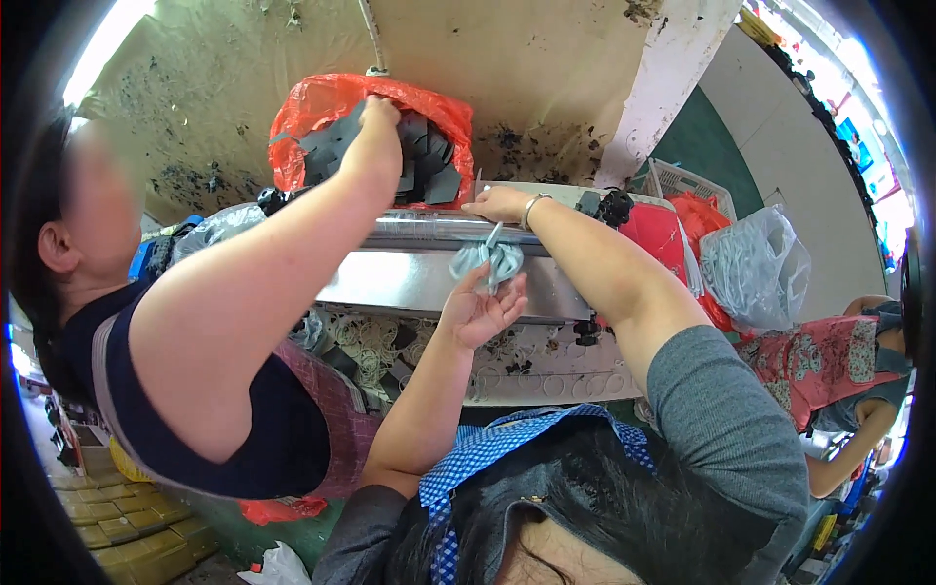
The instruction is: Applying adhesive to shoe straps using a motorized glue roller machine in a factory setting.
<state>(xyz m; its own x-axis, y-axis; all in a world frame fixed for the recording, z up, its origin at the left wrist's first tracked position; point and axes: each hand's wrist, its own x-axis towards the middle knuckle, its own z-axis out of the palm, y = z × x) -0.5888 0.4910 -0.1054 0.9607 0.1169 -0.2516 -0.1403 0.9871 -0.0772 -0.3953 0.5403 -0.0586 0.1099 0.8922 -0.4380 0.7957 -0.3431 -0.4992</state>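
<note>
My left hand [485, 314] is palm up below the metal roller [414, 230], its fingers half curled. Between its thumb and fingers is a loose bundle of pale blue-grey strips [487, 261], slightly blurred. One strip end sticks up from the bundle against the roller. Beyond the roller, my right hand [500, 204] rests at its far edge, fingers bent together at the tips. Whatever those fingertips hold is too small to make out. A steel plate [390, 278] slopes on the near side of the roller.
At left a co-worker's arm [283, 229] reaches across into a red plastic bag [292, 117] of dark grey flat pieces [336, 146]. Clear bags of pale strips [756, 268] and a plastic crate [682, 180] stand at right. Cut loops [546, 375] litter the surface below; another person [829, 361] is far right.
</note>
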